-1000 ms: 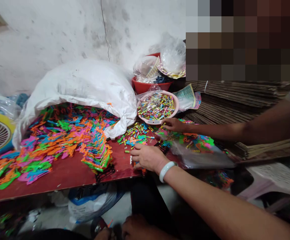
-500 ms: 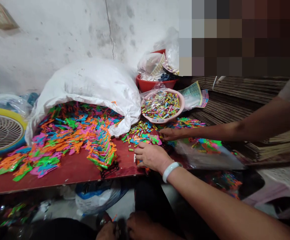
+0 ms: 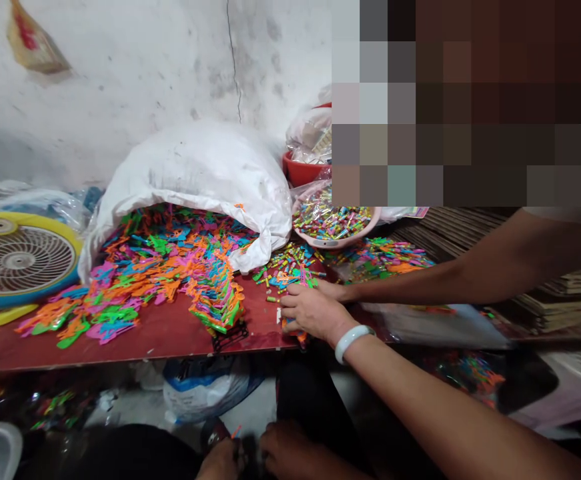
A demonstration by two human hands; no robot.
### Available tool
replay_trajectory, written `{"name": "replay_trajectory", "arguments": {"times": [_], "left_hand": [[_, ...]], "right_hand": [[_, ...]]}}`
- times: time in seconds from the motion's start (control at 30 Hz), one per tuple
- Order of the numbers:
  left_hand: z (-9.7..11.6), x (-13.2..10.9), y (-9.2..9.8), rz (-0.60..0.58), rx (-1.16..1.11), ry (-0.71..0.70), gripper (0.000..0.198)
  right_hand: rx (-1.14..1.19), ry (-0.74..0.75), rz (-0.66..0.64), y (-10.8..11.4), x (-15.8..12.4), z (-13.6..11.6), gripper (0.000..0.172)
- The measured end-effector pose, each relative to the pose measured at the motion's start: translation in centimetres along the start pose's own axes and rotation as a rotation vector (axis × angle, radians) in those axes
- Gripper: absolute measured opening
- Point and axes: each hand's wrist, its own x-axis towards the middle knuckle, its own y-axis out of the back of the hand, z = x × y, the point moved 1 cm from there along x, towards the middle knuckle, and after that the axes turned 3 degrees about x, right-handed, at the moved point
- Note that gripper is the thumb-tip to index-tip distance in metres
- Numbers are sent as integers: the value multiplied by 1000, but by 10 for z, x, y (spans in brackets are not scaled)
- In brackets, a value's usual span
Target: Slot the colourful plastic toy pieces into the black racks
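Note:
Low in the dim space between my dark-clothed knees are both my hands. My left hand has its fingers curled in; a thin orange piece shows just above it, and whether it is held is unclear. Close beside it, my right hand is also curled, its fingertips in shadow. Anything inside either hand is too dark to make out. On the red tabletop above lie a heap of bright plastic pieces and a neat stacked row of them.
A co-worker reaches in from the right; their bangled hand covers plastic pieces at the table edge. A white sack, a yellow fan, a pink basin of small tubes and stacked cardboard stand around.
The view has shifted slightly left, so more of the fan shows. The co-worker's farther hand has come in behind their bangled hand. My hands stay low and close together.

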Motion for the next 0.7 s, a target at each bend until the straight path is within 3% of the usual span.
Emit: {"name": "replay_trajectory", "arguments": {"times": [0.23, 0.57, 0.7], "left_hand": [[2, -1, 1, 3, 28, -5, 25], [-2, 1, -1, 0, 62, -25, 28], [-2, 2, -2, 3, 66, -25, 28]], "right_hand": [[84, -35, -14, -3, -1, 10, 10], [272, 44, -23, -25, 4, 21, 15], [295, 10, -26, -20, 7, 20, 12]]}}
